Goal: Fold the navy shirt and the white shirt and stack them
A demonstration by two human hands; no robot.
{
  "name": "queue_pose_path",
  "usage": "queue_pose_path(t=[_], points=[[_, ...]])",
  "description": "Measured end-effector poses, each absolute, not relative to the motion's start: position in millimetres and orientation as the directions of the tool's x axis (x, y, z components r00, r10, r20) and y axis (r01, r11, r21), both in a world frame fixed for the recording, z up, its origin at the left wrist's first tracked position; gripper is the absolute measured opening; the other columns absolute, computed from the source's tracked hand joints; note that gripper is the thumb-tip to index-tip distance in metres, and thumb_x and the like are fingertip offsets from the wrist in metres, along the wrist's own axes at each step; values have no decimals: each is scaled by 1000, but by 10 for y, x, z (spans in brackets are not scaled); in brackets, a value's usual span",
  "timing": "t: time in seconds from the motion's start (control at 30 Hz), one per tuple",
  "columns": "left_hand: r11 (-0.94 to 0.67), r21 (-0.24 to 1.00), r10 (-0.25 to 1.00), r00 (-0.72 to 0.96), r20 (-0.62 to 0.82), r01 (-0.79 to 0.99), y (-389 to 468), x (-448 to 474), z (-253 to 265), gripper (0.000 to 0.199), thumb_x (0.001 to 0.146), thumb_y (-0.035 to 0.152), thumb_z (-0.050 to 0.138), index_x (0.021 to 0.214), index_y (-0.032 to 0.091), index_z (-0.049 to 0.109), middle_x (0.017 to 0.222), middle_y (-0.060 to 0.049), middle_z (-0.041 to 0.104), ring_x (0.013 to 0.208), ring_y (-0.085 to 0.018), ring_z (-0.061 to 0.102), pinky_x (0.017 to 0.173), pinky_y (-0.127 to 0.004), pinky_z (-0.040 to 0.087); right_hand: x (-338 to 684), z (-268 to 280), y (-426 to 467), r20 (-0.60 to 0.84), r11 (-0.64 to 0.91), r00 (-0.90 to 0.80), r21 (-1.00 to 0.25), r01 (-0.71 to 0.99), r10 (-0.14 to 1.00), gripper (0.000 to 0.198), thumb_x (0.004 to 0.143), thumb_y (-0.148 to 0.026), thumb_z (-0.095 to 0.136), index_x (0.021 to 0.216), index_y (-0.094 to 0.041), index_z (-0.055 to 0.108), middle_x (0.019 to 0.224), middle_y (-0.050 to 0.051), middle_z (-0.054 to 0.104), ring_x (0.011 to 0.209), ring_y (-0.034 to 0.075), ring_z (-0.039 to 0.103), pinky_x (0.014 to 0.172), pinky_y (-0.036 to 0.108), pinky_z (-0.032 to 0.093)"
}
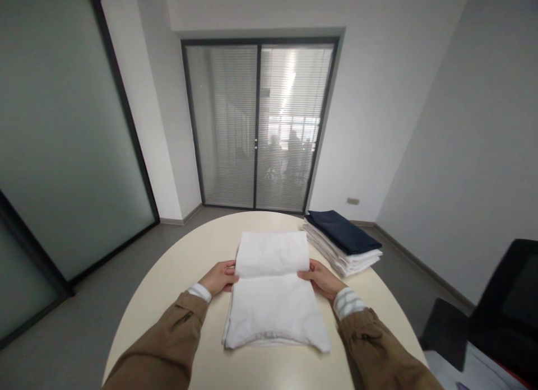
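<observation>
A white T-shirt [273, 300] lies folded into a long panel on the table, its curved neckline nearest me. Its far part is folded over, and a crease crosses the middle. At the left edge of that crease, my left hand [218, 278] pinches the fabric between thumb and fingers. My right hand [321, 278] grips the opposite edge in the same way, thumb on top. Some fingertips of both hands are hidden under the cloth.
At the table's right rim stands a stack of folded white clothes [336, 255] with a navy folded garment [344, 231] on top. The round cream table [168, 300] is under everything. A black chair [504, 306] stands at right, close to some papers [483, 367].
</observation>
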State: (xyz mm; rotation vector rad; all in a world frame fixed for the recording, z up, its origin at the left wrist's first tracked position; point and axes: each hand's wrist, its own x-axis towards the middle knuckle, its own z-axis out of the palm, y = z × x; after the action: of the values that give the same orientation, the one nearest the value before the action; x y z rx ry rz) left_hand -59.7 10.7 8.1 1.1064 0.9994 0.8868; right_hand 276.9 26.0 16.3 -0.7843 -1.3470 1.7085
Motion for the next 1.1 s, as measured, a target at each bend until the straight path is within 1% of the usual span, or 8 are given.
queue_pose_path(t=[0.13,0.33,0.5,0.63,0.77,0.87,0.97,1.1], points=[[230,969,944,261,-201,-87,121,-575,97,55,47,19,80,101,12,68,94,-11,73,70,-20,68,60,-28,51,2769,165,274,33,-86,-490,-972,-219,871,45,66,-22,80,109,-15,67,106,13,72,99,30,68,97,49,46],[179,982,961,223,-163,-52,146,-587,65,38,52,18,74,89,11,72,82,-8,73,59,-14,62,51,-21,42,2793,52,345,61,-27,-455,-983,-184,888,41,66,-23,79,106,-16,70,103,11,73,102,29,67,98,49,45],[182,983,956,239,-168,-37,146,-593,31,38,52,17,73,90,12,73,82,-6,74,66,-17,65,60,-25,47,2811,-13,384,54,1,-446,-993,-119,893,41,66,-28,78,104,-15,71,101,11,74,105,31,65,99,51,44],[164,986,959,237,-155,-21,125,-561,78,37,54,21,76,90,13,73,81,-6,74,72,-21,67,64,-29,50,2818,-9,394,72,59,-432,-997,-45,899,39,67,-32,76,103,-15,73,103,11,74,106,31,65,100,51,44],[-4,1000,950,312,6,-8,91,-528,171,40,57,24,79,95,14,72,88,-8,75,84,-26,68,77,-35,51,2823,21,381,144,164,-384,-986,19,912,45,67,-31,76,109,-19,72,112,9,71,107,30,64,102,48,43],[-81,996,928,361,87,-30,84,-532,176,44,58,26,80,100,13,71,93,-10,74,88,-25,67,83,-36,50,2824,36,365,151,176,-372,-984,34,916,49,66,-32,75,113,-20,70,116,9,70,107,30,64,102,48,44],[-50,998,929,366,55,-25,100,-556,120,46,62,34,78,102,12,70,90,-9,74,81,-23,67,74,-33,50,2832,41,359,144,186,-362,-979,83,921,49,68,-35,73,114,-19,70,118,10,69,109,31,63,102,48,44],[25,998,950,311,-40,51,138,-574,47,41,62,39,76,91,11,73,71,-5,71,61,-18,61,55,-25,44,2851,35,368,150,205,-383,-973,108,912,47,71,-35,70,115,-18,69,116,10,69,110,32,62,103,49,42]])
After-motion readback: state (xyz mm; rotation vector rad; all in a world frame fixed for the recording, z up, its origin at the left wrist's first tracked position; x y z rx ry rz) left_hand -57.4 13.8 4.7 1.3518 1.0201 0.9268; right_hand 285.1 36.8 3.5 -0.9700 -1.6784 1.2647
